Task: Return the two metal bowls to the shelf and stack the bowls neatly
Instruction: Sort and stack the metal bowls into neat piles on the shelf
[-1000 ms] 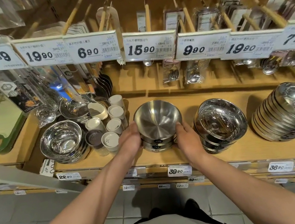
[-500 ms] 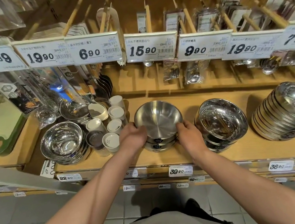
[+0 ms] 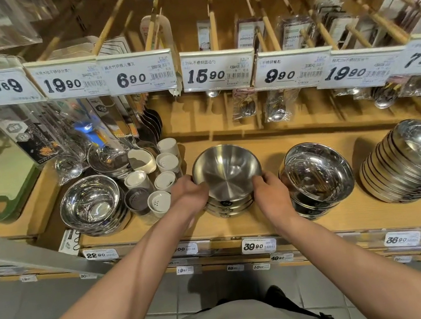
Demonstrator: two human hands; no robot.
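A matte steel bowl (image 3: 227, 172) sits on top of a short stack of like bowls (image 3: 229, 208) in the middle of the wooden shelf (image 3: 243, 224). My left hand (image 3: 188, 194) grips the top bowl's left rim with curled fingers. Opposite it, my right hand (image 3: 269, 191) grips the right rim. The bowl tilts slightly toward me, and the stack's lower bowls show only at their front edges.
Left of the stack stand several white shaker jars (image 3: 157, 182) and a pile of shiny bowls (image 3: 91, 205). To the right lie two leaning bowl stacks (image 3: 317, 174) (image 3: 412, 160). Price tags (image 3: 218, 72) and hanging packaged cutlery (image 3: 276, 108) overhang the shelf.
Both hands have slid a little up and inward along the top bowl's rim. The bowl has settled slightly lower onto the stack.
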